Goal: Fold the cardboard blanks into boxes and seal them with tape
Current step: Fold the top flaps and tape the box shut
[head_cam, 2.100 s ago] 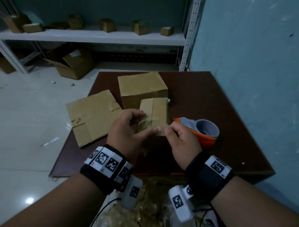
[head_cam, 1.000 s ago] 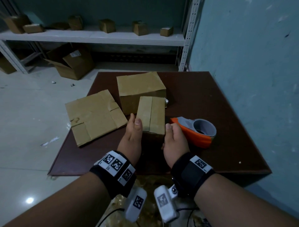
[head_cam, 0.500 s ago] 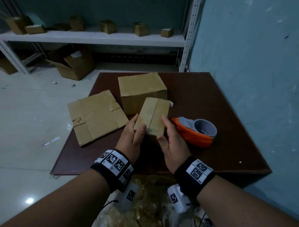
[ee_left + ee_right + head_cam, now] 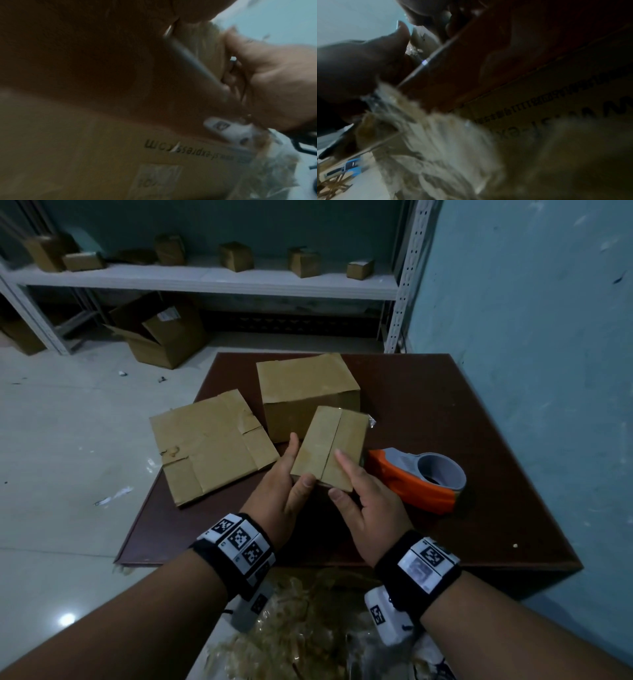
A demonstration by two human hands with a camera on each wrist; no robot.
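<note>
Head view: small box [image 4: 330, 448] held tilted above brown table [image 4: 428, 405] centre, taped seam up. Left hand [image 4: 281, 491] gripping its 9 o'clock side, thumb on near corner; right hand [image 4: 368, 505] holding 3 o'clock side, forefinger flat on top. Larger box [image 4: 305, 395] just behind at 12 o'clock, flat blank [image 4: 209, 443] at 9 o'clock, orange tape dispenser [image 4: 419, 477] at 3 o'clock, close beside right hand. Shelf [image 4: 205, 278] with boxes at far 12, open carton [image 4: 161, 333] on floor.

Left wrist: blurred, dark; printed cardboard [image 4: 120, 155] filling lower frame, right hand at 3 o'clock.

Right wrist: blurred; left hand at 9 o'clock, crumpled plastic [image 4: 436, 155] at 6.
</note>
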